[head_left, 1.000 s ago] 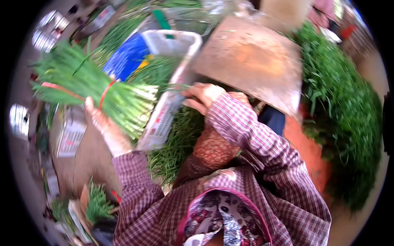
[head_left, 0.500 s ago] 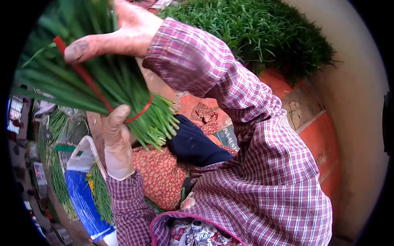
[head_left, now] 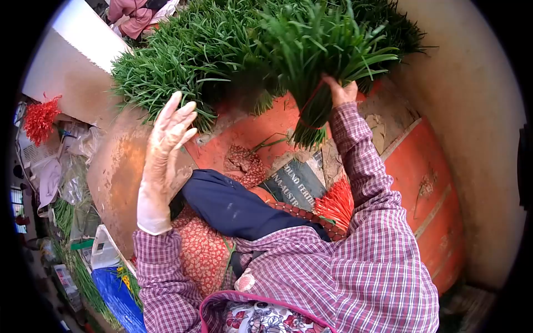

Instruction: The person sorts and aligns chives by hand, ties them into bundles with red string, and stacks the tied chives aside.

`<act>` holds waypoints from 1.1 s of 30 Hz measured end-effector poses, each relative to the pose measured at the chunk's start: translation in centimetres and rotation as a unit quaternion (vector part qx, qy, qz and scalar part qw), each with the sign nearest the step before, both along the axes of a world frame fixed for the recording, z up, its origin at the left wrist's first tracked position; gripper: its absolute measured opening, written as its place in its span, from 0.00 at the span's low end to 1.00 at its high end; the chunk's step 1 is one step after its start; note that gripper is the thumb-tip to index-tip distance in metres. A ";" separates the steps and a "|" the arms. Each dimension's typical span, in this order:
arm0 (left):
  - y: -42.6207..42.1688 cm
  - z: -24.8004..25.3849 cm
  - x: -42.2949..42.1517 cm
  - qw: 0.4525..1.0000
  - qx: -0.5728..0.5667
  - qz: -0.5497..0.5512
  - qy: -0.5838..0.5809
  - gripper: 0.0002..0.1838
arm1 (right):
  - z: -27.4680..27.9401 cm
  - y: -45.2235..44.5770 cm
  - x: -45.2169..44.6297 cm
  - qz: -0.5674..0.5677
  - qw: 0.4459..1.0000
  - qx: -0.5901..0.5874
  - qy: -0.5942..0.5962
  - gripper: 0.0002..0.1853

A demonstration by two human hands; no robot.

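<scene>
A bunch of garlic chives (head_left: 313, 105), bound with a red tie, hangs upright with its cut ends down. My right hand (head_left: 342, 92) is closed around its stems, just in front of a wide heap of similar chives (head_left: 172, 72). In a pale glove, my left hand (head_left: 169, 133) is raised at the left with fingers spread and nothing in it. It lies a little below the left end of the heap and does not touch the bunch.
A bundle of red ties (head_left: 336, 204) lies by my right leg, beside a dark printed sack (head_left: 294, 180). Another red bundle (head_left: 41, 119) is at far left. A blue-wrapped basket (head_left: 114, 286) stands lower left. Another person's sleeve (head_left: 130, 14) shows at the top.
The chive bunch has moved from upper left to the heap at the right, in my right hand, and turned upright. My left hand has let go of it and its fingers have opened.
</scene>
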State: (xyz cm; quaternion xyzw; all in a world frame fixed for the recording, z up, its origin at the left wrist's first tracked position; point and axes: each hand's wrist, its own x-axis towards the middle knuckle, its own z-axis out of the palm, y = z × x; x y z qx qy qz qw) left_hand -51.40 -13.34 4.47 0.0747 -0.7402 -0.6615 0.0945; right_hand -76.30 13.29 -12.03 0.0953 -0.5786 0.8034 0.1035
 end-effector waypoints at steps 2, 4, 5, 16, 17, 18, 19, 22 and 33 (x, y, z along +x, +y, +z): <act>-2.3 -0.5 1.7 0.999 -0.001 0.045 0.006 0.44 | -1.8 3.2 -4.1 -0.055 0.998 -0.001 0.009 0.22; -3.0 -0.1 3.9 0.994 0.005 0.107 0.033 0.40 | -2.4 5.6 -7.5 -0.122 0.992 0.011 0.018 0.25; -4.3 -0.1 4.8 0.991 -0.011 0.128 0.023 0.38 | -1.9 6.7 -8.9 -0.160 0.987 0.021 0.012 0.26; -11.9 -1.0 11.5 0.966 0.117 0.228 0.029 0.34 | -3.6 11.7 -21.4 -0.229 0.932 0.146 -0.238 0.38; -12.4 -1.2 11.9 0.955 0.166 0.245 0.026 0.33 | -4.1 11.8 -20.7 -0.219 0.928 0.140 -0.268 0.38; -12.1 -1.2 11.9 0.954 0.167 0.250 0.006 0.33 | -4.7 12.0 -20.2 -0.208 0.922 0.135 -0.297 0.39; -11.6 -1.0 11.4 0.949 0.180 0.260 0.012 0.33 | -6.1 13.0 -21.1 -0.181 0.924 0.178 -0.288 0.36; -11.3 -1.3 10.4 0.942 0.186 0.279 0.001 0.31 | -9.7 16.4 -27.4 -0.139 0.951 0.224 -0.159 0.32; -11.5 0.1 12.0 0.932 0.149 0.326 0.046 0.30 | -21.0 23.5 -4.8 0.035 0.669 0.724 -0.163 0.25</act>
